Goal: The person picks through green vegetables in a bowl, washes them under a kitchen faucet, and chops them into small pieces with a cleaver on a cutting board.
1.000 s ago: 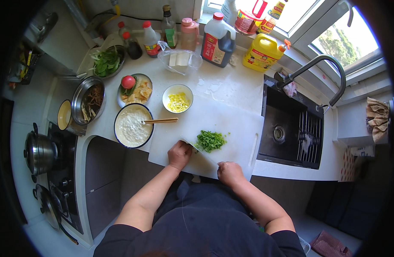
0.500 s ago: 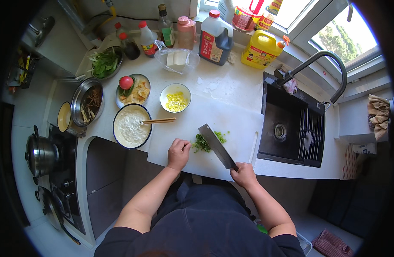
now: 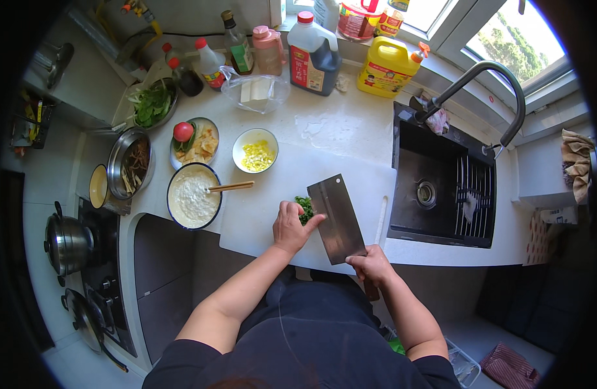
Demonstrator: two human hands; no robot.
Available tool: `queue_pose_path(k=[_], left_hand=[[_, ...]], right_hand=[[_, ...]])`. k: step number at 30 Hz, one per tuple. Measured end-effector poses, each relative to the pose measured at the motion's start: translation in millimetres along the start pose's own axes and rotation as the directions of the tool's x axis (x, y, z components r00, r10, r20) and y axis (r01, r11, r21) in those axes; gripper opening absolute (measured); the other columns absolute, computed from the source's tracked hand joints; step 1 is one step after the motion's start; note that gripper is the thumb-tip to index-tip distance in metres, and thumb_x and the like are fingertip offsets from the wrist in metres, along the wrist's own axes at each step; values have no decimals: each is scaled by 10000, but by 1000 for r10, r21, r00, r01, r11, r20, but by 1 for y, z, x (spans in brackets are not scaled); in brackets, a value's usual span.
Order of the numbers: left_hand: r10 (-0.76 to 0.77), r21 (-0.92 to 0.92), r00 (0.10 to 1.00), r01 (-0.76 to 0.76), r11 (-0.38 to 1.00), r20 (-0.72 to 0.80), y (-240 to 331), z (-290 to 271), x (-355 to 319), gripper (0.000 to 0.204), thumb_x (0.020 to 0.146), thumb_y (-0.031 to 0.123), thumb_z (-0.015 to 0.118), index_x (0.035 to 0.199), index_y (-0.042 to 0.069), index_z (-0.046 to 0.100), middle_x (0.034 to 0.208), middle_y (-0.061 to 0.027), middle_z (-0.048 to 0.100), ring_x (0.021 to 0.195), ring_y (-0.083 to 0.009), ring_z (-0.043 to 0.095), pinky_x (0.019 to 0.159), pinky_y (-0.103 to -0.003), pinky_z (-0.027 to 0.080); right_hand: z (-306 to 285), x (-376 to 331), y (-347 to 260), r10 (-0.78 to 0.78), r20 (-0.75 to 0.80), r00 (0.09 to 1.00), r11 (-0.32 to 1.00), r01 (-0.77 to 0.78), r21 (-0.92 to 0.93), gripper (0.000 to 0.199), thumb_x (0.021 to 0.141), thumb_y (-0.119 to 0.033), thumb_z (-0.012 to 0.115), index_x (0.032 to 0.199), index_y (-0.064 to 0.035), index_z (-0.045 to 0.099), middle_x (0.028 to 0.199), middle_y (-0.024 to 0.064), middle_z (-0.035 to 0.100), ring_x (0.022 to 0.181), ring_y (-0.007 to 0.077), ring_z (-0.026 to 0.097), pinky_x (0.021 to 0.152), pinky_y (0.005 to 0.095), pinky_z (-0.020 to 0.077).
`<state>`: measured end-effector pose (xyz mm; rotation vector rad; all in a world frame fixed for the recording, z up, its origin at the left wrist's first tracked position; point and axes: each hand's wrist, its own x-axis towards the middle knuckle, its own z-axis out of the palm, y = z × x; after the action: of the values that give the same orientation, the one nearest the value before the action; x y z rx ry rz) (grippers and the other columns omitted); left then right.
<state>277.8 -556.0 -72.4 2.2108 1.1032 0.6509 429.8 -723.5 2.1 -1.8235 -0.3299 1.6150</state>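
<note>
On the white cutting board (image 3: 266, 214), your right hand (image 3: 371, 264) grips the cleaver (image 3: 337, 217); your left hand (image 3: 290, 227), fingers loosely curled, gathers chopped greens (image 3: 305, 207). Behind stands a yellow jug (image 3: 388, 67).

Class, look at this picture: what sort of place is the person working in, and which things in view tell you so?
Most likely a home kitchen. A black sink with a curved tap is set into the white counter, a stove with a pot stands at the left, and the right hand holds a cleaver over chopped greens.
</note>
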Motion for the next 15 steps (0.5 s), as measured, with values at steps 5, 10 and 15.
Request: queue_pose_path(k=[5, 10, 15], left_hand=[[-81, -29, 988, 78, 997, -130, -11, 21, 1, 335, 889, 345, 615, 893, 52, 451, 897, -128, 470, 823, -339, 519, 681, -445, 446], [-51, -5, 992, 51, 999, -113, -10, 23, 13, 249, 871, 243, 626, 896, 56, 464, 897, -131, 488, 829, -333, 526, 686, -430, 454], [-68, -104, 991, 56, 993, -113, -23, 6, 10, 117, 848, 134, 630, 890, 58, 551, 839, -96, 565, 757, -284, 575, 664, -390, 473]], right_hand=[[-8, -2, -1, -8, -12, 1000, 1000, 8, 13, 253, 784, -78, 644, 566, -52, 518, 470, 14, 480, 377, 119, 461, 390, 282, 368], [-12, -2, 2, 8, -26, 1000, 997, -10, -74, 241, 786, -90, 651, 578, -32, 546, 473, 15, 481, 390, 120, 474, 396, 283, 388], [-23, 1, 13, -79, -193, 978, 973, 33, -231, 194, 773, -145, 635, 689, 30, 646, 553, 120, 597, 454, 199, 580, 456, 331, 474]])
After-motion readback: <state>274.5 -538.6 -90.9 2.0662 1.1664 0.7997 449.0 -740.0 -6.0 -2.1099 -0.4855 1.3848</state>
